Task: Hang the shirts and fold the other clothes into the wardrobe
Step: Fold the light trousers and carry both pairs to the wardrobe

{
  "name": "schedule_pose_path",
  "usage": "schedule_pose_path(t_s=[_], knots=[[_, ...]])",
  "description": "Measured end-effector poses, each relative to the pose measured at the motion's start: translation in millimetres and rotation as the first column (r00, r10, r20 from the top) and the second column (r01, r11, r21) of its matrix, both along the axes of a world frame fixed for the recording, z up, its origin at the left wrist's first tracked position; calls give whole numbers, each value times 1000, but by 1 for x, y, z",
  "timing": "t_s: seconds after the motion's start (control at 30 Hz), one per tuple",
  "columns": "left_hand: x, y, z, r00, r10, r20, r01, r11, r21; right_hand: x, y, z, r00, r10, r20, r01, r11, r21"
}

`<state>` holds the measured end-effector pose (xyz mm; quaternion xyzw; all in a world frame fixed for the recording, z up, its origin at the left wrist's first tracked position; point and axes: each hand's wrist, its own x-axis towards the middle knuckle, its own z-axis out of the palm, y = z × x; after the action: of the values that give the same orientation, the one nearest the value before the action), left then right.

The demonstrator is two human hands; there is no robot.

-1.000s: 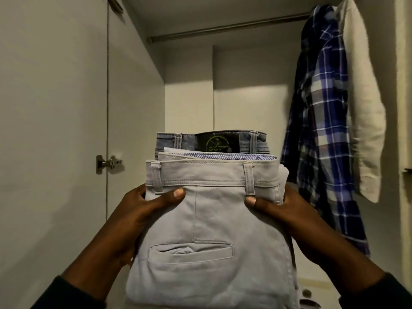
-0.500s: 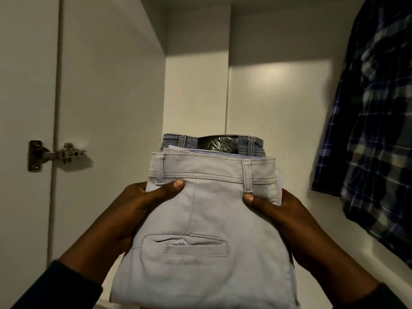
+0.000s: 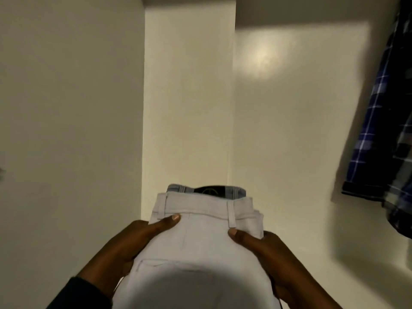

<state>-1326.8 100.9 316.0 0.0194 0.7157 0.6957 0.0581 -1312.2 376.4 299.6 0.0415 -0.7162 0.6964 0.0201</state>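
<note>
A folded pair of light grey trousers (image 3: 200, 241) lies on top of folded blue jeans (image 3: 236, 192), whose waistband and black label peek out beyond it. My left hand (image 3: 138, 239) grips the stack's left side, thumb on top. My right hand (image 3: 263, 244) grips the right side the same way. The stack is held low inside the white wardrobe (image 3: 187, 97), near its back left corner. A blue plaid shirt (image 3: 385, 134) hangs at the right.
The wardrobe's left wall (image 3: 66, 130) stands close to the stack. Its pale back panel (image 3: 289, 130) lies ahead. The plaid shirt's hem hangs over the right part of the compartment.
The view has tilted down and moved deeper into the wardrobe. The stack sits lower in view and further in. The rail, white shirt and door hinge have left the view.
</note>
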Motion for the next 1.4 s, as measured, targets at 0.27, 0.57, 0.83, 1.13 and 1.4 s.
schedule_pose_path(t_s=[0.27, 0.57, 0.83, 1.13, 1.4], knots=[[-55, 13, -96, 937, 201, 286, -113, 948, -297, -70, -4, -89, 953, -1, 303, -97, 946, 308], [-84, 13, -110, 920, 256, 295, -144, 925, -353, -104, -1, -107, 933, -33, 358, -96, 936, 337], [-103, -13, -110, 946, 147, 288, 26, 853, -521, -102, -17, -117, 926, -126, 356, 25, 961, 274], [-103, 7, -93, 922, 68, -382, -383, 314, -869, -90, -24, -98, 953, -161, 257, 6, 857, 516], [-78, 44, -118, 866, -424, -265, -153, 280, -948, -65, -69, -125, 916, 206, -344, 240, 405, 882]])
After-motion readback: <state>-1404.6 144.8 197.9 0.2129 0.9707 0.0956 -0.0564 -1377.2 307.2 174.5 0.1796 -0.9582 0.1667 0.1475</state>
